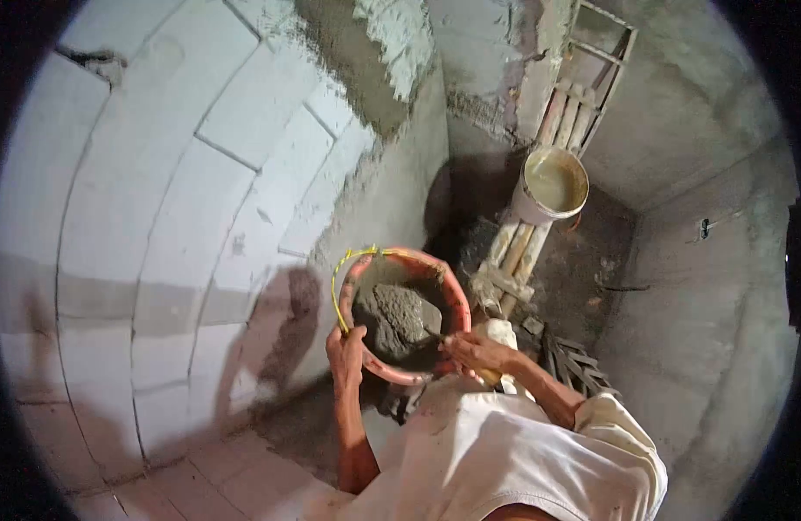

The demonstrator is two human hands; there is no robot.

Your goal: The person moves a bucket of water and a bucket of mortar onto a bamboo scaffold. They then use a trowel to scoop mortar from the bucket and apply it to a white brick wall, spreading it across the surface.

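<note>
An orange-red bucket (457,300) is in front of my body, with a heap of wet grey mortar (400,313) inside. A yellow rope handle (338,282) loops over its left side. My left hand (346,354) is closed on the bucket's rim at the near left. At the near right rim, my right hand (478,354) is closed around a trowel, whose wooden handle (489,377) shows below the fingers. The trowel's blade is at the mortar and mostly hidden.
A white bucket (554,184) of cloudy liquid stands on a platform of wooden poles (524,252) ahead. Bare block wall (192,182) rises at left, partly plastered towards the corner. A plastered wall (678,286) stands at right. Wooden slats (574,365) lie low at right.
</note>
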